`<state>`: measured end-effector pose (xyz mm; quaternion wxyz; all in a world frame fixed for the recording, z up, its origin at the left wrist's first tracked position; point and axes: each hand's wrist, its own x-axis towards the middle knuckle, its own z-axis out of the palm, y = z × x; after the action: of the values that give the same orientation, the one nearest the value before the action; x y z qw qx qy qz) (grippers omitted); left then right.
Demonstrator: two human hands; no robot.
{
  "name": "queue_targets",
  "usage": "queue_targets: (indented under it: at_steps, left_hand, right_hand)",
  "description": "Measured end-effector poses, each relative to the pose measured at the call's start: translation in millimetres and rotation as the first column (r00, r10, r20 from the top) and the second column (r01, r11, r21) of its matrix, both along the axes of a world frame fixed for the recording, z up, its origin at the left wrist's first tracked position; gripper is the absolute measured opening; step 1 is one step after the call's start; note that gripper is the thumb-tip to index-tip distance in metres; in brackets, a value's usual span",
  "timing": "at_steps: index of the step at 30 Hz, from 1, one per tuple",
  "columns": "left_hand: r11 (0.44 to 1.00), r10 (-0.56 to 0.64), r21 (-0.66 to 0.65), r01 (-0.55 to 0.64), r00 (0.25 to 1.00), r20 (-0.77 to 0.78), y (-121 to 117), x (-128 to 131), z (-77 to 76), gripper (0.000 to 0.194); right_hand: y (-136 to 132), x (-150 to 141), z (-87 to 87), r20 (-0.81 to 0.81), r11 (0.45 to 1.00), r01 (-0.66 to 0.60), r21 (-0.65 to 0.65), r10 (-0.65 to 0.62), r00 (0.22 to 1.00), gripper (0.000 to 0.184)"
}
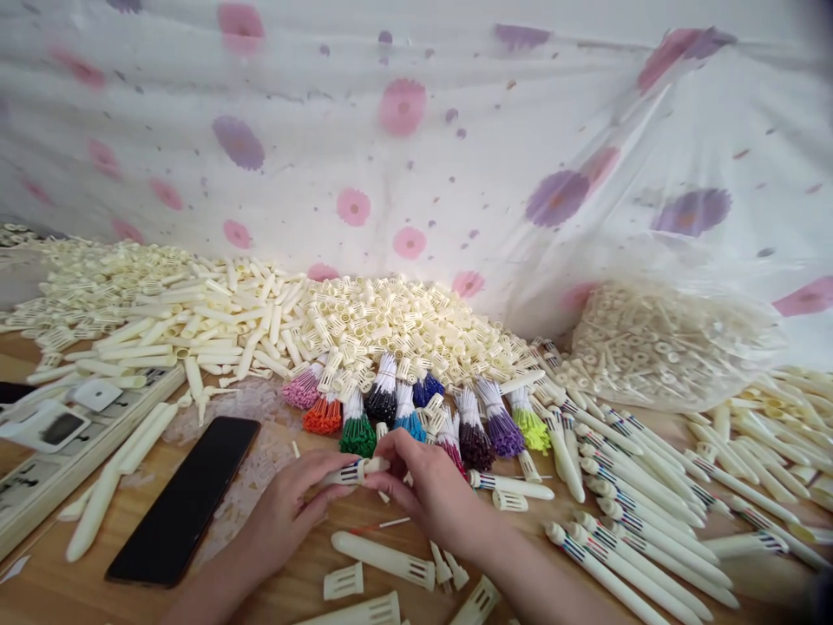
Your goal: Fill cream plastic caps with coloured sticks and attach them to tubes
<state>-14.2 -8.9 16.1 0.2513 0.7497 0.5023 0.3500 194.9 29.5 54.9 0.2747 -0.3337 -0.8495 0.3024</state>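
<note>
In the middle of the head view, my left hand (290, 503) pinches a cream multicolour pen (350, 473) with coloured sliders in its slots. My right hand (433, 490) closes its fingers on the pale end of the same pen. Just below lie a slotted cream pen barrel (383, 560) and a short slotted sleeve (343, 581). A thin orange-tipped refill (383, 524) rests between my wrists. Behind my hands stand bundles of refills, among them green (357, 434), orange (322, 414) and purple (504, 431). Right of my right hand lies another multicolour pen (511, 484).
A black phone (186, 499) and a power strip (84, 460) lie at left. Cream barrels (214, 317) and slotted sleeves (403, 321) are heaped behind. Rows of multicolour pens (644, 529) fill the right, before a clear bag of small parts (670, 347). Flowered plastic sheeting (364, 156) hangs behind.
</note>
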Motion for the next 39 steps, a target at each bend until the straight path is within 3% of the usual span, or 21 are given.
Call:
queue_targets:
  at_steps: [2, 7, 9, 14, 18, 21, 23, 26, 29, 31, 35, 39]
  left_hand:
    - [1.0, -0.019, 0.0, 0.019, 1.0, 0.003, -1, 2, 2.2, 0.026]
    - [0.997, -0.059, 0.043, 0.059, 0.998, -0.012, -4, 12, 8.1, 0.027]
    - [0.997, -0.047, 0.056, 0.048, 0.998, -0.029, -6, 16, 8.9, 0.026]
    - [0.99, 0.037, 0.136, -0.024, 0.994, -0.098, -7, 23, 4.0, 0.018]
    - [0.955, 0.106, 0.291, -0.048, 0.977, -0.187, -7, 25, -4.4, 0.021]
    - [0.944, 0.15, 0.32, -0.08, 0.968, -0.202, -5, 27, -7.1, 0.024]
    - [0.967, 0.15, 0.228, -0.118, 0.981, -0.126, -3, 28, -4.0, 0.024]
    - [0.983, 0.128, -0.147, -0.11, 0.985, 0.113, -1, 31, 6.0, 0.03]
    - [0.843, 0.114, -0.532, 0.077, 0.941, 0.318, 1, 32, 12.1, 0.046]
    - [0.807, 0.11, -0.58, 0.113, 0.936, 0.335, 1, 33, 10.3, 0.049]
    - [0.952, 0.17, -0.27, -0.143, 0.982, 0.079, 0, 35, 0.0, 0.024]
    - [0.964, 0.263, -0.013, -0.267, 0.955, -0.134, -1, 37, -4.7, 0.013]
  right_hand:
    - [3, -3, -7.1, -0.032, 0.998, 0.051, -0.021, -0.052, 0.998, 0.03]
    - [7, -11, -15.0, -0.005, 0.949, 0.244, 0.202, -0.248, 0.969, 0.05]
    - [7, -15, -14.5, -0.006, 0.933, 0.286, 0.22, -0.292, 0.957, 0.052]
    - [7, -26, -18.5, -0.029, 0.942, 0.335, -0.016, -0.335, 0.942, 0.053]
    - [9, -32, -26.4, -0.007, 0.927, 0.358, -0.109, -0.361, 0.932, 0.052]
    - [14, -32, -28.2, -0.01, 0.928, 0.336, -0.161, -0.342, 0.94, 0.052]
    - [20, -29, -26.1, -0.023, 0.934, 0.31, -0.179, -0.319, 0.947, 0.052]
    - [29, -19, -19.1, -0.059, 0.94, 0.301, -0.163, -0.313, 0.948, 0.052]
    - [36, -9, -13.1, -0.092, 0.94, 0.32, -0.117, -0.331, 0.939, 0.051]
    - [38, -6, -12.5, -0.098, 0.938, 0.329, -0.109, -0.34, 0.935, 0.051]
    - [39, -11, -15.3, -0.079, 0.927, 0.328, -0.184, -0.347, 0.935, 0.052]
    - [38, -18, -9.9, -0.078, 0.915, 0.311, -0.257, -0.34, 0.937, 0.054]
